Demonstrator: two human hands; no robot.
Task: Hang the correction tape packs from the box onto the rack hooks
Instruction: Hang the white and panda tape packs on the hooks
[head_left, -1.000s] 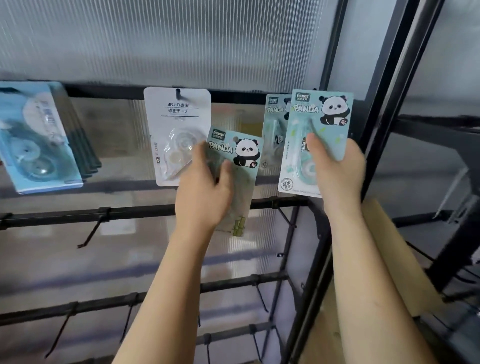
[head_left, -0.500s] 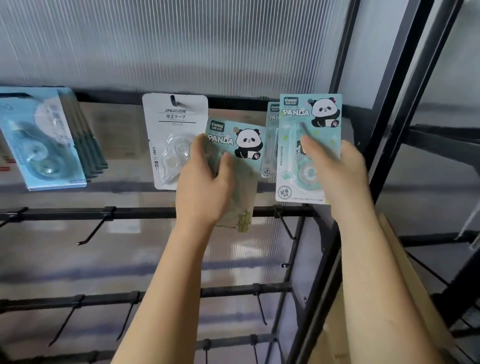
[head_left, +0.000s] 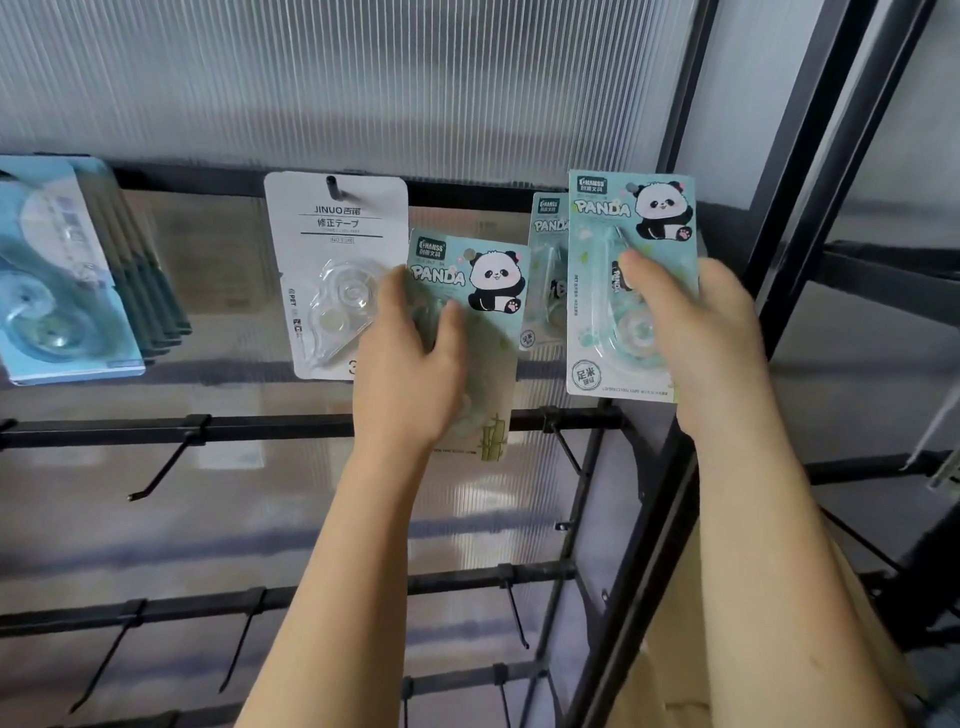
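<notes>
My right hand (head_left: 701, 338) grips a green panda correction tape pack (head_left: 602, 291) upright at the top rail's right end, its hang hole level with the hook there. Behind it another panda pack (head_left: 545, 270) hangs on that hook. My left hand (head_left: 410, 374) holds a second panda pack (head_left: 493, 291), tilted, lower and to the left, below the top rail. A white JINUO tape pack (head_left: 332, 249) hangs on the hook beside my left hand. Several blue packs (head_left: 57, 291) hang at the far left.
Lower black rails (head_left: 270, 426) carry bare hooks (head_left: 161, 467), with more bare hooks (head_left: 244, 644) further down. A black upright frame post (head_left: 810, 182) stands just right of my right hand. The cardboard box (head_left: 670, 649) sits low behind my right forearm.
My right hand has moved its panda pack left and up, over the pack on the hook. My left hand has barely shifted with its pack.
</notes>
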